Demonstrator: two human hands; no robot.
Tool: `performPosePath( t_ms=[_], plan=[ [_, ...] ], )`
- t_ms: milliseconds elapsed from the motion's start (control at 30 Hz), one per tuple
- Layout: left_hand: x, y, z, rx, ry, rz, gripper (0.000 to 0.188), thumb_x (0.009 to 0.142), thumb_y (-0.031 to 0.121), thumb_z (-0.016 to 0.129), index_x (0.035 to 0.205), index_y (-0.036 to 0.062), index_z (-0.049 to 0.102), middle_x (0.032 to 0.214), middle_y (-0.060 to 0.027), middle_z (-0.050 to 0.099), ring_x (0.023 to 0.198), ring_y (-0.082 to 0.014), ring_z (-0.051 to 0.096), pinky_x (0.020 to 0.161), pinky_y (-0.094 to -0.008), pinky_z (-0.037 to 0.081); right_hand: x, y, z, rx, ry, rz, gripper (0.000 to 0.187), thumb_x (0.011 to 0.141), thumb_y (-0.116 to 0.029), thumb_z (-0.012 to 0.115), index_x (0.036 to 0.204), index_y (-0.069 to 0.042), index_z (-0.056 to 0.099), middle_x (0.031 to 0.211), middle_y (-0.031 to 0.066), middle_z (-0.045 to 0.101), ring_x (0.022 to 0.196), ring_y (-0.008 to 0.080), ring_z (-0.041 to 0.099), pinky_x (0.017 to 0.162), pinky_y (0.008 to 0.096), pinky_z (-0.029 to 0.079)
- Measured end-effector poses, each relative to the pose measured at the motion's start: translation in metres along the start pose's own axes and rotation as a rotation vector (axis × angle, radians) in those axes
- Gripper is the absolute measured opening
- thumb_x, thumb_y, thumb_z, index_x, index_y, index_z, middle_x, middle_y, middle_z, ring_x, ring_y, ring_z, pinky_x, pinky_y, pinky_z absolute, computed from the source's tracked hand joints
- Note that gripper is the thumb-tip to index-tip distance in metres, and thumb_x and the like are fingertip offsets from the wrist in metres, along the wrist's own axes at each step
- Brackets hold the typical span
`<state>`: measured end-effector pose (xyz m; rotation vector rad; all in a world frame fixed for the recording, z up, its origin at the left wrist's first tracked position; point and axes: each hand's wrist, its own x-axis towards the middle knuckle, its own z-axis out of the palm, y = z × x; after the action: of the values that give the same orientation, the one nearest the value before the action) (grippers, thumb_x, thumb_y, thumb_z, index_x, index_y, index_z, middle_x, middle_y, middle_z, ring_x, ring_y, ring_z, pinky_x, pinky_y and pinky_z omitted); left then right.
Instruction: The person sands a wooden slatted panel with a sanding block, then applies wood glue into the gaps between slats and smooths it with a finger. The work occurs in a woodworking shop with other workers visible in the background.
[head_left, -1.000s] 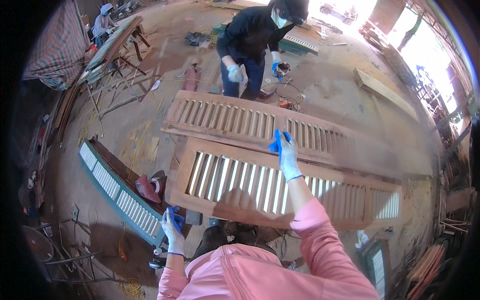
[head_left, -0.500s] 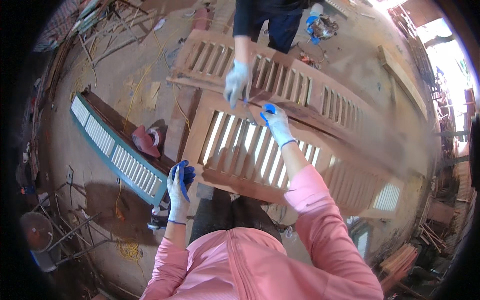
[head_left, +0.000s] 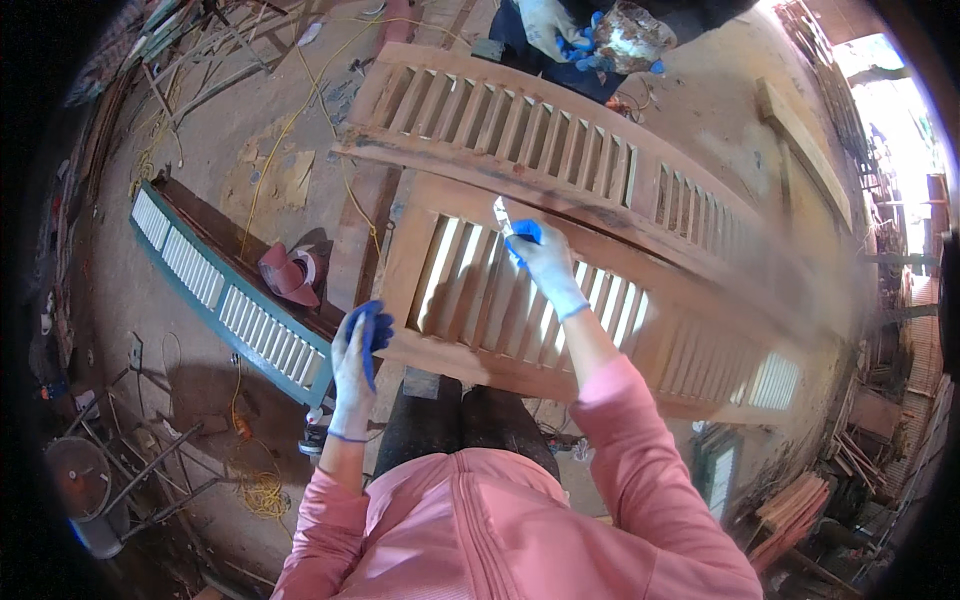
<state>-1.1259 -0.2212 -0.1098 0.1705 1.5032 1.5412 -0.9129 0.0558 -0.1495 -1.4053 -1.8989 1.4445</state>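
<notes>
My right hand (head_left: pixel 545 258), in a white glove with blue fingertips, pinches a thin silvery, blade-like strip (head_left: pixel 501 214) with pale smears. It is over the upper edge of the nearer brown wooden louvred shutter (head_left: pixel 400 300). My left hand (head_left: pixel 356 355), gloved white and blue, is at that shutter's left end. Its fingers are loosely bent and apart, with nothing seen in them; whether it touches the wood I cannot tell. A second brown louvred shutter (head_left: pixel 360 140) lies just beyond, alongside the first.
Across the shutters a co-worker's gloved hands (head_left: pixel 548 30) hold a whitish-brown lump (head_left: pixel 634 38). A green-framed shutter with white slats (head_left: pixel 222 290) lies at left, beside a pinkish-red cap (head_left: pixel 288 274). Yellow cord (head_left: pixel 262 494) trails on the floor. A plank (head_left: pixel 805 150) lies at far right.
The co-worker's hand has drawn back from beside my right hand to the whitish-brown lump. My right hand has moved slightly left and nearer, with the strip now plainly in its fingers.
</notes>
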Motion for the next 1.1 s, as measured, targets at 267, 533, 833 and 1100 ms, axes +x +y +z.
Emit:
performPosePath(
  t_ms=[267, 533, 833, 1100],
  plan=[
    [0.017, 0.056, 0.156, -0.082, -0.426, 0.122, 0.029, 0.104, 0.020, 0.069, 0.126, 0.0017, 0.068, 0.106, -0.0046, 0.072, 0.100, -0.0120, 0.068, 0.088, -0.0268, 0.053, -0.109, -0.100, -0.027, 0.563, -0.155, 0.040, 0.018, 0.100, -0.009, 0.071, 0.114, 0.001, 0.071, 0.093, 0.0053, 0.071, 0.079, 0.0118, 0.065, 0.069, 0.0278, 0.055],
    [-0.003, 0.041, 0.122, -0.184, -0.360, 0.042, 0.020, 0.099, 0.020, 0.077, 0.105, 0.0019, 0.071, 0.089, -0.0006, 0.070, 0.083, -0.0100, 0.065, 0.073, -0.0262, 0.051, -0.138, -0.106, -0.004, 0.444, -0.417, 0.155, 0.027, 0.110, -0.029, 0.059, 0.119, -0.005, 0.067, 0.078, 0.0012, 0.062, 0.065, 0.0075, 0.057, 0.056, 0.0247, 0.045],
    [-0.002, -0.008, -0.068, -0.206, 0.499, 0.151, 0.029, 0.104, 0.035, 0.071, 0.113, 0.0076, 0.077, 0.087, 0.0052, 0.067, 0.076, -0.0059, 0.053, 0.070, -0.0244, 0.041, -0.053, -0.111, 0.066, 0.077, -0.570, 0.090, 0.050, 0.106, -0.053, 0.062, 0.111, -0.006, 0.076, 0.071, -0.0039, 0.053, 0.064, 0.0050, 0.052, 0.057, 0.0235, 0.044],
    [-0.024, -0.130, -0.019, -0.327, 0.328, -0.091, 0.083, 0.104, 0.030, 0.070, 0.170, 0.0101, 0.023, 0.161, -0.0114, 0.044, 0.143, -0.0192, 0.047, 0.121, -0.0322, 0.034, 0.008, -0.087, 0.158, -1.392, -0.562, -0.983, 0.048, 0.100, -0.018, 0.057, 0.147, -0.025, 0.062, 0.110, 0.0090, 0.072, 0.101, 0.0273, 0.070, 0.083, 0.0440, 0.057]
  ],
)
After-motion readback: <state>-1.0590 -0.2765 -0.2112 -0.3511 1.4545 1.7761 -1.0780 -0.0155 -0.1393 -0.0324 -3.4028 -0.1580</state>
